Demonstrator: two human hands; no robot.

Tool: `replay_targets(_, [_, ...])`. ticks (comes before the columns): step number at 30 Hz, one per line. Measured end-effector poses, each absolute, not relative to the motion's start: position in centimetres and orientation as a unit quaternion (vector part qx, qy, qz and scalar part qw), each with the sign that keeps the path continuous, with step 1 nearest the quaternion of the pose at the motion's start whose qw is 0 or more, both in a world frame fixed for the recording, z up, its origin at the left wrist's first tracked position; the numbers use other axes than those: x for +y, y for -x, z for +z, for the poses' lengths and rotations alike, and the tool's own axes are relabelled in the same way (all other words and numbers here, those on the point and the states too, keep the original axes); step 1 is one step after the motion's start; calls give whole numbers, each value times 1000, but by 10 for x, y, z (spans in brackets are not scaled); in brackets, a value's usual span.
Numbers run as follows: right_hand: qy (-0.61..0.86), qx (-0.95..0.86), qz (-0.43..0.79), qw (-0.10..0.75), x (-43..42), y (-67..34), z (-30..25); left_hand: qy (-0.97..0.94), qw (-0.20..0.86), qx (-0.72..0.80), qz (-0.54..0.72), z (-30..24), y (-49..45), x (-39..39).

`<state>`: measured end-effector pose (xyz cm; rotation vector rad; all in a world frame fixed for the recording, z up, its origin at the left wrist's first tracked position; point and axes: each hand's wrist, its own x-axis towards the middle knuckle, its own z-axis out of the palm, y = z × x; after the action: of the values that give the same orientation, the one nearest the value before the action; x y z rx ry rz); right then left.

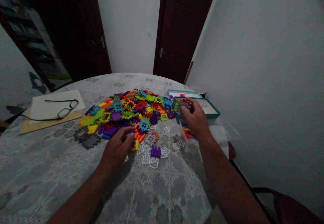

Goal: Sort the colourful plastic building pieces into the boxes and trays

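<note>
My right hand [197, 120] is closed around a bunch of toothed building pieces [179, 106], grey, green and red. It is at the near left corner of a teal-edged box [211, 109]. My left hand [118, 147] has its thumb and fingers curled together at the near edge of a large pile of colourful plastic building pieces [128, 106]. What those fingers pinch, if anything, is mostly hidden. Beside them are orange pieces [139, 134] and a yellow piece [136, 145]. Between my hands lie white window-shaped pieces [146, 159], a purple ribbed piece [155, 151] and a grey frame piece [151, 139].
A second teal-edged tray [186, 93] sits behind the box. Next to my right forearm, a clear plastic container [222, 131] rests with colourful pieces at its left. Eyeglasses [64, 112] lie on papers [37, 100] at the left. A patterned cloth [141, 197] covers the round table.
</note>
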<state>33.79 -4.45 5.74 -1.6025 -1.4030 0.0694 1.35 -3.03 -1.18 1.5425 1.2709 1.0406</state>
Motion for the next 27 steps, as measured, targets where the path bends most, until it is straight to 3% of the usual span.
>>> replay_targets(3, [715,-508,-73,475,-16,-380,75,-643,386,525,403,-14,-10,-25])
replay_targets(5, [754,-512,-93,402,3,-397,78,-666,354,521,399,-14,-10,-24])
replay_targets(9, [811,-537,-63,225,31,-408,65,-703,310,506,391,-18,-10,-24])
replay_targets(12, [805,-572,-7,156,42,-408,53,-710,296,512,383,-22,-8,-21])
replay_targets(27, [748,-649,99,95,38,-438,58,-724,277,506,378,-20,-8,-22])
